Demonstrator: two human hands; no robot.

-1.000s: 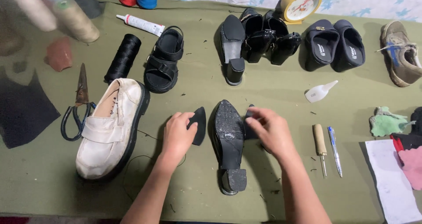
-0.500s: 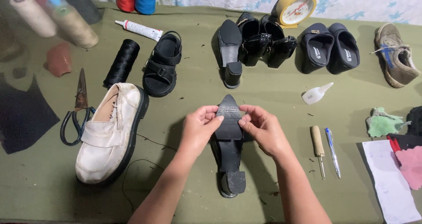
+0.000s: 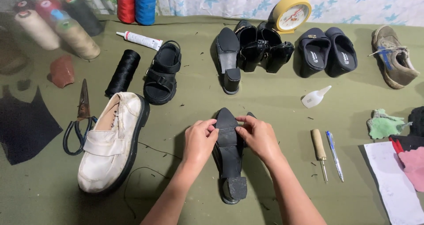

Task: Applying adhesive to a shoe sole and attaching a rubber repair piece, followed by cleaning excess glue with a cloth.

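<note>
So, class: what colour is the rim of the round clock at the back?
Yellow, seen in the head view: the clock has a yellow rim around a white face.

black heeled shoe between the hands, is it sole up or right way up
Sole up. The black heeled shoe lies upside down on the green table, flat sole and heel tip facing the camera, with the left hand and right hand pressing its front sole.

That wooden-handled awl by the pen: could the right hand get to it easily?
Probably yes. The awl lies on open cloth just outside the right hand, with nothing between them. But that hand's fingers are pressed on the black heeled shoe, so it must let go first.
</note>
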